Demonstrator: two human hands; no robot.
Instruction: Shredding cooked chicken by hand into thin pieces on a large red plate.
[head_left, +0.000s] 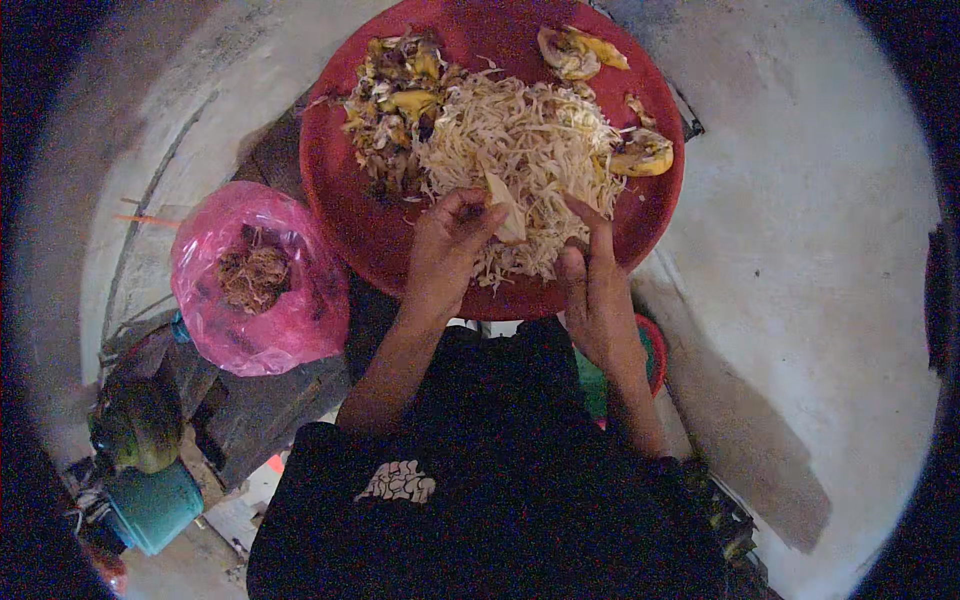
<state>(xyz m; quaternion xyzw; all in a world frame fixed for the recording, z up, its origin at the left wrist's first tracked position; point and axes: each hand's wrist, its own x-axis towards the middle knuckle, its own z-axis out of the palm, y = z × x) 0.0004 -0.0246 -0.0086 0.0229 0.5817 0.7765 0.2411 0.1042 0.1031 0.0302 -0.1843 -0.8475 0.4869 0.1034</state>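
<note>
A round red plastic tray (510, 306) lies before me with a broad heap of pale shredded meat (517, 135), which looks like cooked chicken. Between the thumb and fingers of my left hand (442, 255) is a flat pale piece of meat (511, 217), held over the near side of the heap. My right hand (600, 307) is just to the right of that piece, at the heap's near right edge. Its thumb and forefinger are apart, and I see nothing between them. Some of its fingers are hidden.
Yellowish skin and dark scraps (397, 112) are piled at the tray's left. Chunks with yellow skin (581, 52) lie at its right. A pink plastic bag (300, 341) holding a brown clump (253, 277) stands left. Lower left is a teal container (157, 506); a red-rimmed green container (654, 352) sits behind my right arm.
</note>
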